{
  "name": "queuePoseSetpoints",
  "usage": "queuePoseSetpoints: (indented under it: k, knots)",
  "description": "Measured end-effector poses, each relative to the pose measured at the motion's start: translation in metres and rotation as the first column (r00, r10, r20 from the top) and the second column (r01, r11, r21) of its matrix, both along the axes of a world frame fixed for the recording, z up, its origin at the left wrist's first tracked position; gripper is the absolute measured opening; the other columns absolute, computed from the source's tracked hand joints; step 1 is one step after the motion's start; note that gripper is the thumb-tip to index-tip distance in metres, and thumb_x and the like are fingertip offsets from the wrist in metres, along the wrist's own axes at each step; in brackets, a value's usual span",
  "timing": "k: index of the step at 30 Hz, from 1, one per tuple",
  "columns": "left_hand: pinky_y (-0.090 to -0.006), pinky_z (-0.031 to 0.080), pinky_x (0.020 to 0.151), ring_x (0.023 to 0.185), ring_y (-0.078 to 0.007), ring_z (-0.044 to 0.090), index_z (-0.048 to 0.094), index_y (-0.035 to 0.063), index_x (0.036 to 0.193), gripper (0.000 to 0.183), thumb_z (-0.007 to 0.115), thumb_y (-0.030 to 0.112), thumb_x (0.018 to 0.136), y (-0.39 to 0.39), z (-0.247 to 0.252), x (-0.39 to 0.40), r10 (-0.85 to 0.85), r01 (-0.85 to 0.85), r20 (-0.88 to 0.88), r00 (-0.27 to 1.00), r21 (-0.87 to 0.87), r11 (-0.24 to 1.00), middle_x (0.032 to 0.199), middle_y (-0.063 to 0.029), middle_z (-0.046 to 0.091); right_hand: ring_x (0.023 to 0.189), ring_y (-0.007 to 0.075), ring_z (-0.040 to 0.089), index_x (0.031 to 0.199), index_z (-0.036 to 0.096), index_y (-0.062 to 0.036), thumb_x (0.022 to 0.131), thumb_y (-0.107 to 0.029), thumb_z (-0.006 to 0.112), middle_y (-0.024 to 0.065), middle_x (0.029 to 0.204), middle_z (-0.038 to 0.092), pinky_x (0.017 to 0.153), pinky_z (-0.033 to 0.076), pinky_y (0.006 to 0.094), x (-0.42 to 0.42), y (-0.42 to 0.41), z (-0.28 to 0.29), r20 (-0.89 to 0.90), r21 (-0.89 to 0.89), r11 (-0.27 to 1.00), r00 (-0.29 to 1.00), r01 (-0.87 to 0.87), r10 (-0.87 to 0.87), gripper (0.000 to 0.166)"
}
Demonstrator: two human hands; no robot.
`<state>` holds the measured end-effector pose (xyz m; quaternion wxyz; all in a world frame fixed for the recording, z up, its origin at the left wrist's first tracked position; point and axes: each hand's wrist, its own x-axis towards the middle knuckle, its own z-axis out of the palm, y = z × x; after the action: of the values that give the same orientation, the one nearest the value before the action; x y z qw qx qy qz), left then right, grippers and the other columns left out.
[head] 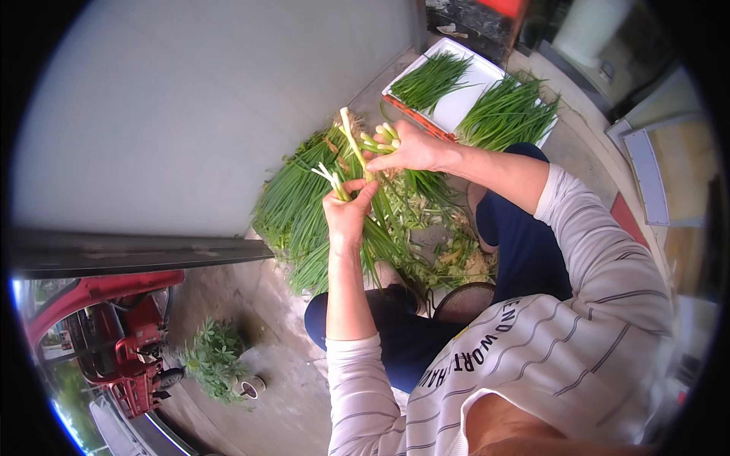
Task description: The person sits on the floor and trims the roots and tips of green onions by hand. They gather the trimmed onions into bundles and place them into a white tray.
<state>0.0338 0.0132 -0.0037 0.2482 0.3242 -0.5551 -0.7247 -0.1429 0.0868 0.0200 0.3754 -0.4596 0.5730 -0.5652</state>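
My left hand (346, 219) grips a few scallions (341, 188), their pale root ends pointing up past the thumb. In my right hand (419, 147) is a bunch of scallions (388, 139), white ends turned towards the wall. One long scallion stalk (353, 137) stands between the two hands, pinched by right-hand fingers near its lower white part, with the left fingertips close beside it. Behind and below the hands lies a large heap of green scallions (299, 199). Peeled scraps and leaves (422, 211) cover the ground between my feet.
A white foam tray (445, 111) holding two bundles of scallions (507, 111) stands beyond my right hand. A grey wall panel (199, 114) rises on the left. Nearer are a potted plant (214, 359), a small pot (251, 387) and a red three-wheeled vehicle (128, 347).
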Motion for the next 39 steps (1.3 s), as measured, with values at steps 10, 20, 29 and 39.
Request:
queuePoseSetpoints:
  k: [10,20,29,39]
  knots:
    - [-0.0226,0.038,0.047,0.048,-0.0084,0.044,0.064,-0.0003,0.089,0.014,0.069,0.012,0.084,-0.004,0.0,0.001,-0.184,0.218,-0.156,0.97,0.237,0.947,0.068,-0.0056,0.061,0.05,0.0064,0.047,0.084,0.062,0.0006,0.078,-0.014,0.072,0.0001,0.064,0.057,0.046,0.036,0.0228,-0.045,-0.004,0.018,0.119,0.006,0.934,0.927,0.358,-0.356,0.018]
    - [-0.0221,0.038,0.05,0.05,-0.0082,0.042,0.062,-0.0008,0.091,0.022,0.065,0.02,0.086,-0.003,0.003,0.0,-0.303,0.382,-0.286,0.909,0.277,0.882,0.077,-0.0093,0.063,0.051,0.0073,0.049,0.087,0.062,0.0015,0.08,-0.01,0.07,0.0029,0.066,0.058,0.046,0.039,0.0229,-0.108,-0.008,0.022,0.242,-0.044,0.756,0.741,0.653,-0.626,0.016]
    - [-0.0214,0.037,0.052,0.054,-0.0088,0.044,0.061,-0.0018,0.096,0.026,0.06,0.023,0.09,0.001,-0.004,-0.01,-0.295,0.383,-0.296,0.908,0.307,0.871,0.079,-0.0085,0.061,0.051,0.0082,0.051,0.09,0.065,-0.001,0.079,-0.012,0.073,0.0048,0.076,0.06,0.046,0.042,0.0226,-0.03,0.001,0.013,0.598,0.086,0.98,0.796,-0.178,0.092,0.017]
    - [-0.0206,0.04,0.05,0.054,-0.0069,0.046,0.063,-0.0028,0.101,0.021,0.06,0.015,0.09,0.006,-0.003,-0.017,-0.27,0.291,-0.124,0.955,0.205,0.935,0.089,-0.0138,0.069,0.051,0.0082,0.052,0.075,0.063,-0.0001,0.077,-0.013,0.073,0.0047,0.066,0.062,0.045,0.041,0.0223,-0.021,-0.001,0.005,0.171,0.161,0.985,0.981,0.067,-0.094,0.017]
